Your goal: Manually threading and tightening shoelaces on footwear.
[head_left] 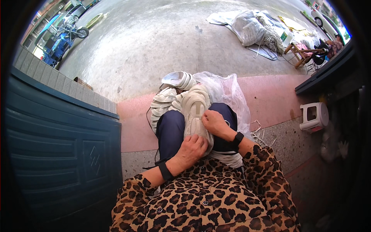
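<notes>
A beige mesh shoe upper [195, 113] lies lengthwise between my thighs, its toe pointing away from me. My left hand [193, 147] is closed with curled fingers on its near end. At the upper's right edge, the fingertips of my right hand [213, 123] are pinched together; whatever is between them is too small to make out. A thin white loop shows beside the right hand. Beyond my knees sits a pile of off-white shoe uppers [163, 101], with another upper [179, 79] on top. More white material lies on my lap, partly covered by my right forearm.
A clear plastic bag [232, 92] spreads right of the pile, near loose white laces [258, 136]. A white stool [313, 116] stands at right, a dark blue door [63, 143] at left. Farther off are a bagged heap of cords [251, 29], a wooden chair [300, 52] and a blue three-wheeler [58, 40].
</notes>
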A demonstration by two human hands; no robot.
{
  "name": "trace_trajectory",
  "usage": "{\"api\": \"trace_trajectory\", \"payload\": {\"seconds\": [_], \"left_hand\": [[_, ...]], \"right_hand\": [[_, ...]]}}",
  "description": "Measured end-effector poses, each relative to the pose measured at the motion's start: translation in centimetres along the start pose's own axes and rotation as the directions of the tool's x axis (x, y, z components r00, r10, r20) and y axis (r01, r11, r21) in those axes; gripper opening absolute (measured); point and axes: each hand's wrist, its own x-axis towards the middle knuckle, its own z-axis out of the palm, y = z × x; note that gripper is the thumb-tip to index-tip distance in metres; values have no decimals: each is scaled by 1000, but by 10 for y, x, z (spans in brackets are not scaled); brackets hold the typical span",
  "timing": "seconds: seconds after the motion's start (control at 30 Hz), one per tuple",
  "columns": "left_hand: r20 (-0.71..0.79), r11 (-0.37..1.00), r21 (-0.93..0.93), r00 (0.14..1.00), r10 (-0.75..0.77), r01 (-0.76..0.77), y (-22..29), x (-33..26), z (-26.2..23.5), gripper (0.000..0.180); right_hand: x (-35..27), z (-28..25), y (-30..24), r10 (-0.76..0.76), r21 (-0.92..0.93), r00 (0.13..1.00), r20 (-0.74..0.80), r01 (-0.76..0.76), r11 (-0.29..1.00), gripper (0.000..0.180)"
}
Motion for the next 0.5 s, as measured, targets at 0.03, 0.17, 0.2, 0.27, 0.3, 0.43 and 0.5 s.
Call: {"api": "trace_trajectory", "payload": {"seconds": [0.03, 0.17, 0.2, 0.27, 0.3, 0.43, 0.5], "left_hand": [[-6, 1000, 1, 1000, -1, 1, 0, 0, 1, 27], [-8, 1000, 3, 1000, -5, 5, -2, 4, 1, 27], [-7, 1000, 3, 1000, -6, 6, -3, 3, 2, 27], [-44, 1000, 15, 999, -3, 4, -6, 5, 1, 28], [-48, 1000, 18, 999, 1, 0, -6, 6, 0, 28], [-22, 999, -31, 1000, -9, 9, -4, 5, -2, 27], [2, 999, -48, 1000, -18, 18, -4, 2, 0, 25]], "right_hand": [[0, 0, 0, -1, -12, 1000, -8, 1, 1000, 22], [3, 1, 0, -20, -54, 999, -43, 17, 998, 21], [3, 3, -1, -20, -53, 999, -42, 18, 998, 21], [5, 3, -5, -36, -80, 997, -72, 30, 996, 20], [6, 3, -3, -38, -82, 996, -77, 32, 996, 20], [19, 3, 18, -108, 110, 992, 66, 101, 989, 20], [14, 5, 23, -38, 281, 991, 125, 1, 960, 26]]}}
